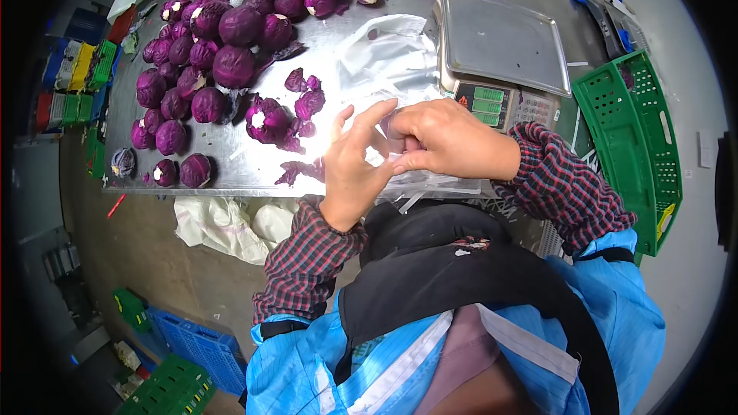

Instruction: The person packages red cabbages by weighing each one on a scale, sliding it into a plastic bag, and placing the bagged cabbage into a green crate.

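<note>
My left hand [355, 169] and my right hand [453, 138] meet over the table's front edge, their thumbs close together. My right hand is closed in a pinch. The fingers of my left hand curve round toward the same spot, with a small gap showing by the thumb. Whatever lies between the fingertips is too small and hidden to name. Clear plastic bags [388, 54] lie flat just beyond my hands. A scale [503, 38] with a metal pan and green displays stands behind my right hand. A partly peeled red cabbage [267, 121] rests left of my left hand.
Many red cabbages [240, 25] are heaped at the table's [231, 160] left and back. Loose purple leaves [310, 104] lie nearby. A green crate [626, 146] stands at the right. White sacking [223, 227] is under the front edge; a blue pallet [201, 346] lies on the floor.
</note>
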Demonstrator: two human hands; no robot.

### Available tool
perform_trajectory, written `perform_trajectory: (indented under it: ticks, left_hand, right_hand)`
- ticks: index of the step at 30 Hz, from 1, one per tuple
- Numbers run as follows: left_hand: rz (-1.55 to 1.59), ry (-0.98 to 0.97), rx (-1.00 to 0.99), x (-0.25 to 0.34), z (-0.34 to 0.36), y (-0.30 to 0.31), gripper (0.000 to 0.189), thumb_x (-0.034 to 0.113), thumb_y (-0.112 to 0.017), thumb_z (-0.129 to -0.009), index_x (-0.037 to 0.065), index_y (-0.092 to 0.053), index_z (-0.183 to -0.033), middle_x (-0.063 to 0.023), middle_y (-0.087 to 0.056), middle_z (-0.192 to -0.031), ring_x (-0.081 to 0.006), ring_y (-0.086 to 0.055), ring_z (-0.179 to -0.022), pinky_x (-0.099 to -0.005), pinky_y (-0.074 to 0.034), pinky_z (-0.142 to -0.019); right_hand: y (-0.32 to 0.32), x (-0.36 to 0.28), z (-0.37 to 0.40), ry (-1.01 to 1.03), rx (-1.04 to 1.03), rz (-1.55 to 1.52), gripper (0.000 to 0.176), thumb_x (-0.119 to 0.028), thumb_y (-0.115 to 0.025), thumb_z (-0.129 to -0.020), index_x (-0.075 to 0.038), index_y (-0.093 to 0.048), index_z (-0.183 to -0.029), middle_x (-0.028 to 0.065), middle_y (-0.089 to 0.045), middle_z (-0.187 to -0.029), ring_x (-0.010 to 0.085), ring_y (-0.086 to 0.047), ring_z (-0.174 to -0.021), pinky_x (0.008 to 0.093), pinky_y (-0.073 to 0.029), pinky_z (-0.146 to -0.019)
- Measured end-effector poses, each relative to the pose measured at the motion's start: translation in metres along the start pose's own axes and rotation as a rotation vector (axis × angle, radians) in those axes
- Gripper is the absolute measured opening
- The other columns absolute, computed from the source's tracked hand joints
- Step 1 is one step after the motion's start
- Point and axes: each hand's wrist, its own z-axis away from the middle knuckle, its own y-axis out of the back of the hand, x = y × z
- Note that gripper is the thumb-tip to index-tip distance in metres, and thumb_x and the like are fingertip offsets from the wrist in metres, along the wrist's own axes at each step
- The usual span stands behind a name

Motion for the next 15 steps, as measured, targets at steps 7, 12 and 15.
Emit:
perform_trajectory:
  ticks: [7,12,15]
  left_hand:
    - [-0.078,-0.109,0.007,-0.003,0.000,0.001,0.075,0.002,-0.083,-0.056,0.008,-0.054,-0.126,-0.0020,-0.066,-0.086,-0.0125,-0.063,-0.063,-0.0423,-0.034,-0.104]
    - [0.071,-0.016,0.020,-0.003,0.008,0.003,0.070,0.005,-0.081,-0.064,0.007,-0.052,-0.127,-0.0009,-0.064,-0.075,-0.0129,-0.063,-0.065,-0.0418,-0.035,-0.102]
    - [0.076,-0.030,-0.021,-0.006,0.021,0.013,0.065,0.006,-0.080,-0.068,0.006,-0.052,-0.127,-0.0023,-0.063,-0.071,-0.0143,-0.064,-0.070,-0.0447,-0.037,-0.102]
  right_hand:
    - [-0.004,0.004,0.002,0.019,-0.028,-0.059,0.026,-0.020,-0.073,-0.076,0.001,-0.058,-0.078,0.0110,-0.055,-0.065,0.0249,-0.059,-0.063,0.0369,-0.044,-0.059]
    - [0.068,-0.032,0.057,-0.316,0.348,-0.786,0.034,-0.031,-0.076,-0.073,-0.007,-0.051,-0.074,0.0017,-0.050,-0.072,0.0112,-0.045,-0.063,0.0261,-0.036,-0.056]
    - [0.167,-0.021,0.134,0.349,0.704,-1.412,0.030,-0.013,-0.072,-0.082,-0.014,-0.043,-0.073,-0.0005,-0.040,-0.073,0.0117,-0.039,-0.063,0.0286,-0.036,-0.061]
